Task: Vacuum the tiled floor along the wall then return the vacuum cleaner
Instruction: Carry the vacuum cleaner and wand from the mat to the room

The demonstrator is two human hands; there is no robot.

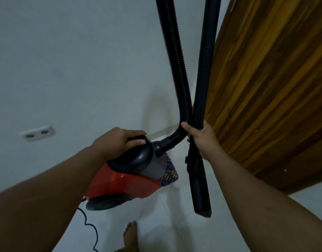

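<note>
Left hand [118, 140] fingers grip vacuum [124, 180] handle (no readable label); right hand [202, 139] fingers clasp wand [204, 79].

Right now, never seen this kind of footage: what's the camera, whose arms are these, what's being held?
There is no robot here. One wide-angle camera sits on a person's head and looks forward and down, so the two bare arms coming in from the bottom are the wearer's own.

The left hand grips the dark handle on top of a red and grey vacuum cleaner, which appears lifted off the white tiled floor. The right hand holds the straight black wand, with its thumb against the ribbed hose that curves down into the vacuum's front.

A black power cord trails down from the vacuum's rear. A bare foot shows at the bottom. On the white wall is a double socket; a wooden door stands to the right.
</note>
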